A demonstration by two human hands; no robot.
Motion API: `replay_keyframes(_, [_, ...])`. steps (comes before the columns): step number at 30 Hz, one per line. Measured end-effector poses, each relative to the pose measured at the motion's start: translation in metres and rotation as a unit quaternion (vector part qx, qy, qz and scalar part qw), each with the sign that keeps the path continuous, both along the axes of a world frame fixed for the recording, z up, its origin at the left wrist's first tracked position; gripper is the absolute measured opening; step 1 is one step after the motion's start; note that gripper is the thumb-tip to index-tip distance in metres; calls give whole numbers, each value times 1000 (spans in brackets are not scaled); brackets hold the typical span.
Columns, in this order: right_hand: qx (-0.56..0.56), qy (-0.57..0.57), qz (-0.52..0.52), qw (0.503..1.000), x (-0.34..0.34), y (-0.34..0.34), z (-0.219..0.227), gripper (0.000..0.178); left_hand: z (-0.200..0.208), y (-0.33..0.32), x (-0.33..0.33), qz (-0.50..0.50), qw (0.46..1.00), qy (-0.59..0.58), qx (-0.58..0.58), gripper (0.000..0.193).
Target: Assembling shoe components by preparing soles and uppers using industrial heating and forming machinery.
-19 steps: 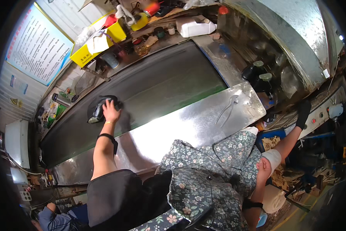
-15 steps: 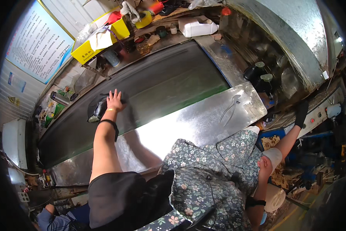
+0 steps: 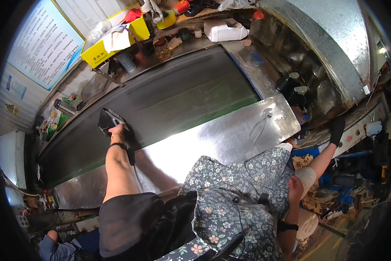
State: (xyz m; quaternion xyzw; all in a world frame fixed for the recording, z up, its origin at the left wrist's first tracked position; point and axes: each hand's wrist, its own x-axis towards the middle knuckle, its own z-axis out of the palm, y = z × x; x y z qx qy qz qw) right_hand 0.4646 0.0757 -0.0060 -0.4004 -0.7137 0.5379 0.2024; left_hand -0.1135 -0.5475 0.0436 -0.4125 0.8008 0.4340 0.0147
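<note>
My left hand [image 3: 118,129] has its fingers closed round the end of a black shoe upper [image 3: 109,119], with pale edges showing, on the dark belt [image 3: 173,98]. The hand hides part of the piece. My right hand [image 3: 295,189], with a black band at its wrist, is held close against the floral apron [image 3: 230,191]. Its fingers curl in and nothing shows between them. A pair of metal pincers [image 3: 263,122] lies on the shiny metal plate [image 3: 195,148] along the belt's near side.
Two dark lasts [image 3: 293,82] stand beyond the plate's right end. A yellow box [image 3: 117,45] and a white jug [image 3: 226,30] sit on the far shelf. At right, a control panel [image 3: 352,135] has knobs. Someone's sleeve [image 3: 58,248] shows at lower left.
My left hand has gone from spread flat beside the shoe upper to gripping its end, a little nearer me. The shoe upper now lies at another angle. My right hand has barely moved.
</note>
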Motion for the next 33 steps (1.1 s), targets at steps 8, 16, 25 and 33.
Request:
replay_keyframes(8, [-83,-40,44,995,-65,-4,72,22,48,62,95,-344,908,55,232,80])
replay_keyframes(16, [-51,226,177,957,-189,-43,192,56,116,302,245,-685,662,32,301,93])
replay_keyframes(25, [186,106,68,975,-110,-54,184,32,139,478,293,-873,387,154,255,94])
replay_keyframes(33, [132,76,106,983,-96,-37,148,42,56,505,320,-827,435,130,333,85])
